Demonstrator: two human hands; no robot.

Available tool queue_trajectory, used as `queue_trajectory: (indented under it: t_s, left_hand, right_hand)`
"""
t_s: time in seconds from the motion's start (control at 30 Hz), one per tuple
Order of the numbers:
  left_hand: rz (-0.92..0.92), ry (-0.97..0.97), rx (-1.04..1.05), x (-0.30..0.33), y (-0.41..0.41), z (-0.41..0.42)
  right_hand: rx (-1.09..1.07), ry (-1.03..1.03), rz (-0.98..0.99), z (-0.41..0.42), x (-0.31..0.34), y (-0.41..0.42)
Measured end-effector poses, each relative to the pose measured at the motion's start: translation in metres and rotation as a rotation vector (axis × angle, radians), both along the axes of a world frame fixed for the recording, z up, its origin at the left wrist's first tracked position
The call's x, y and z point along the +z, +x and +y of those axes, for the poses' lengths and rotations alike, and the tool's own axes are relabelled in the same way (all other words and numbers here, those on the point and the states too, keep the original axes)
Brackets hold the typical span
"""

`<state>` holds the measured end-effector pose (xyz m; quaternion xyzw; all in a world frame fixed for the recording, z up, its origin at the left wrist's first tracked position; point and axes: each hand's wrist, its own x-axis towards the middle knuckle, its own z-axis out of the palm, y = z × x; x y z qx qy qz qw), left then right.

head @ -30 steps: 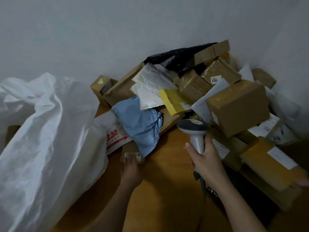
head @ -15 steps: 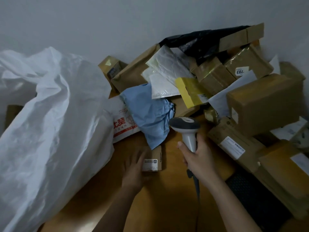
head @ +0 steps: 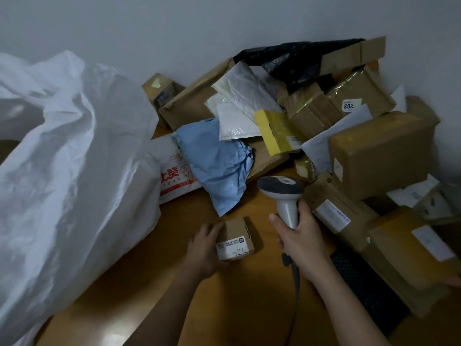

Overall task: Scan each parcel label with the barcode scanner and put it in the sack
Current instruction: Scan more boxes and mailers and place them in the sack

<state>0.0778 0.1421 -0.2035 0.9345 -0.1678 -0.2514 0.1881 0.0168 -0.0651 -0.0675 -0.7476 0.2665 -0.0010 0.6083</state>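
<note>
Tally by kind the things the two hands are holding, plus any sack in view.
Small cardboard box with a white label, held by the left hand: 1
Barcode scanner, in the grip of the right hand: 1
White sack: 1
Total: 3

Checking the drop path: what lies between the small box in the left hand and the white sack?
In the head view, only bare wooden tabletop lies between the small box, held by the left hand, and the white sack.
</note>
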Motion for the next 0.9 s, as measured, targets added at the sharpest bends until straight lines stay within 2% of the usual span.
queue_trajectory:
  t_s: [0.2,0.27,0.47,0.63,0.73,0.9]
  left_hand:
    - [0.086,-0.225,0.100,0.040,-0.017,-0.017]
    - [0.137,-0.353,0.232,0.063,-0.022,-0.026]
    - [0.495,-0.822,0.637,0.135,-0.037,-0.053]
    - [0.581,-0.999,0.695,0.156,-0.046,-0.065]
    - [0.542,-1.007,0.685,0.159,-0.053,-0.063]
    - [0.546,-1.143,0.731,0.159,-0.059,-0.046]
  right_hand:
    - [0.061,0.064,-0.036,-0.020,0.010,-0.004]
    - [0.105,0.055,-0.037,-0.029,0.013,-0.007]
    - [0.211,0.044,-0.028,-0.054,0.032,-0.014]
    - [0.292,0.087,-0.071,-0.058,0.047,-0.013]
    - [0.244,0.117,-0.094,-0.051,0.051,-0.012]
    - [0.167,0.163,-0.133,-0.047,0.056,-0.007]
